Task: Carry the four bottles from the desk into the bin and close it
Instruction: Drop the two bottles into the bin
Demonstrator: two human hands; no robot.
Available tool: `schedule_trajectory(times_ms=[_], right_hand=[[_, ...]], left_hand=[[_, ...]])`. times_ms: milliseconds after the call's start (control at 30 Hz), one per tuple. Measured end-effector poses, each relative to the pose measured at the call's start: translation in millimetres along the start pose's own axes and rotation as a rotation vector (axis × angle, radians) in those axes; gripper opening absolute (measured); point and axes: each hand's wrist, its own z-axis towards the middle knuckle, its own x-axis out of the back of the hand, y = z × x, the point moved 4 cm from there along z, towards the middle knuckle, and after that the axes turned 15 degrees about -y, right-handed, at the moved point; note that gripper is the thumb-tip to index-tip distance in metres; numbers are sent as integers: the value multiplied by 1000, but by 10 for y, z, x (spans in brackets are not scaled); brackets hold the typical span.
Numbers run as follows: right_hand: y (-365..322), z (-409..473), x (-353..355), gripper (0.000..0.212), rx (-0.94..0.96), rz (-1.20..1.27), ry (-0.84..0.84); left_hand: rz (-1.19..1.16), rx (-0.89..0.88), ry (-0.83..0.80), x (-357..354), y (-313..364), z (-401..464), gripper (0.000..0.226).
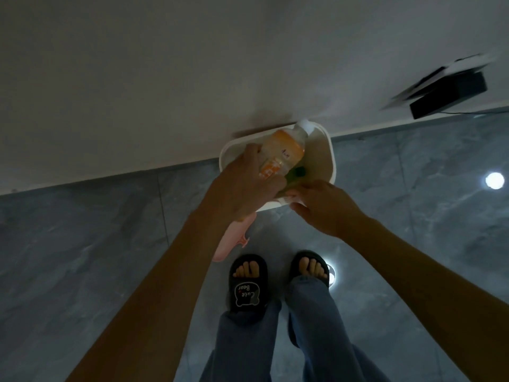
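A white bin stands on the floor against the wall, its top uncovered. My left hand holds an orange-labelled bottle with a white cap, tilted over the bin's mouth. Under it, inside the bin, lies a bottle with a green cap. My right hand is at the bin's near rim, its fingers closed on something pale there; what it grips I cannot make out. A pink piece, possibly the bin's lid, pokes out below my left wrist.
Grey marble floor tiles spread all around, with bright lamp reflections. My two feet in black slippers stand just in front of the bin. A black box with white papers sits against the wall at the right.
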Motion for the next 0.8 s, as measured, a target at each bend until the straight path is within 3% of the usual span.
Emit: schedule_trajectory(times_ms=[67,200,400,600,800], right_hand=[[35,-20,-37,25,-8,-35,51],[65,6,-123,21,22,-91,125],[157,8,-245,18,48,-114,216],[196,42,-301,26,68,-110,226],[130,5,-269,31,43,-83,139]], left_hand=[[193,-24,1,7,110,224,72],[507,-62,1,-161,34,636,60],[535,-13,-78,-565,-485,1134,57],[548,75,-318,-698,-698,1549,55],[398,19,-26,-591,-631,1269,31]])
